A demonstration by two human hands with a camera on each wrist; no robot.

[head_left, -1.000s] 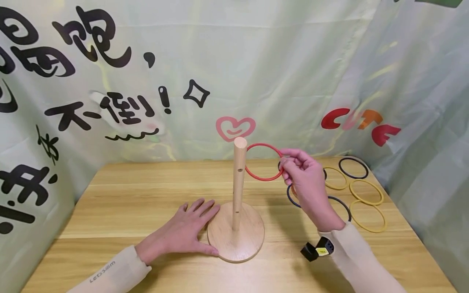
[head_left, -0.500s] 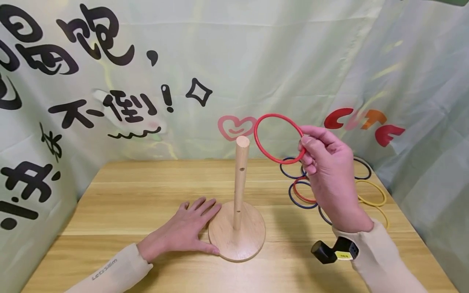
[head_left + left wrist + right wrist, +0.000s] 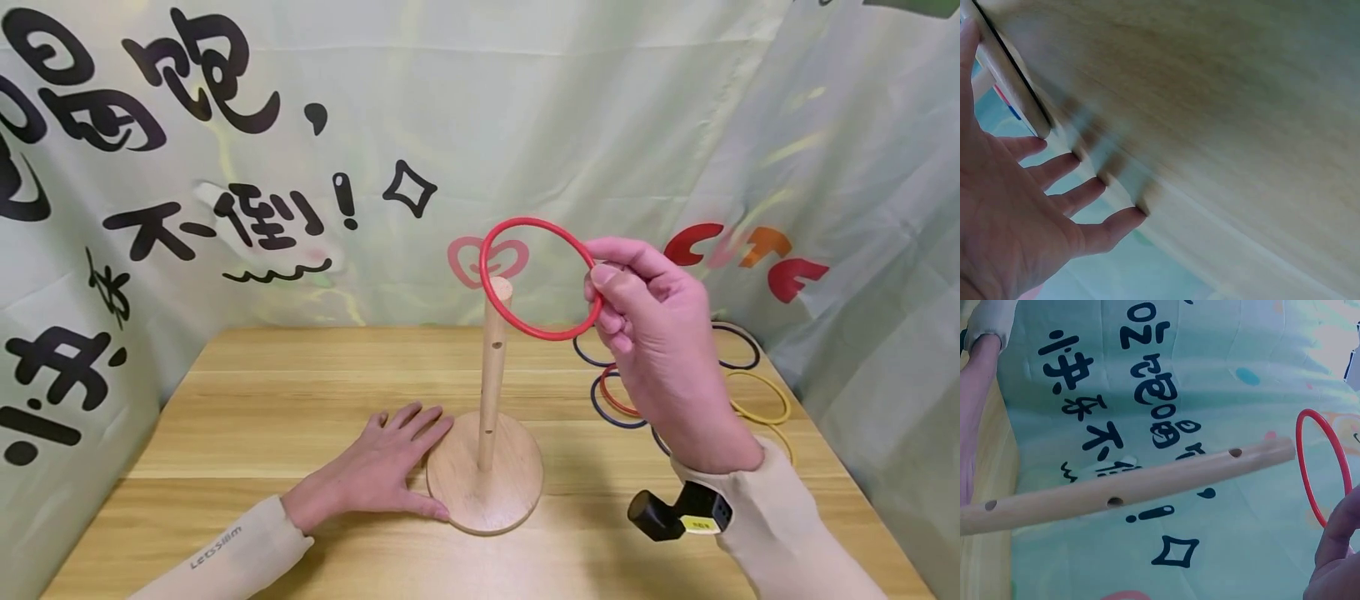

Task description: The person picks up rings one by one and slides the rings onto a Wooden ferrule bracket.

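A red ring (image 3: 542,337) is pinched at its right side between the thumb and fingers of my right hand (image 3: 660,333). It is tilted, and its left edge overlaps the top of a wooden post (image 3: 492,375) in the head view. From the right wrist, the red ring (image 3: 1304,469) appears just beyond the end of the post (image 3: 1179,481), which has drilled holes. The post rises upright from a round wooden base (image 3: 517,492). My left hand (image 3: 371,475) lies with fingers spread, thumb and index finger at the base's left edge; the left hand (image 3: 1029,206) also shows from its wrist.
Right of the post, blue rings (image 3: 622,425), another red ring (image 3: 609,400) and yellow rings (image 3: 783,400) lie on the wooden table (image 3: 300,375), partly hidden behind my right hand. A dark ring (image 3: 753,342) lies near the back right corner. A printed curtain (image 3: 585,125) hangs behind.
My right hand has raised the red ring from beside the post to the height of its top, swinging right and then back left over it. My left hand has stayed at the base.
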